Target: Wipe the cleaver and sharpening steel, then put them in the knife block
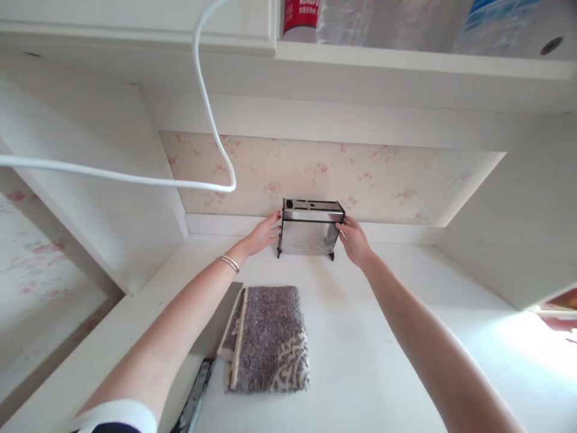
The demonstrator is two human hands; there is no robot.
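The black-framed box (306,237) looks stiff, fairly light, best held at both sides; the left hand (262,236) spreads its fingers, grip unclear, the right hand (354,240) clasps it

I've got one boxy unit (311,227) in front of me, black edges, silvery band (313,215) along the upper front. Top face (312,205) is greyish with dark cutouts, a squarish black one near its left end. Front panel (303,237) pale and shiny, can't tell if clear or reflective; darker patch at its right side. Dark feet at both lower front corners. Upright, wider than tall, front toward me. Sits near the back of my white surface (360,337); can't tell if its rear touches the wall.
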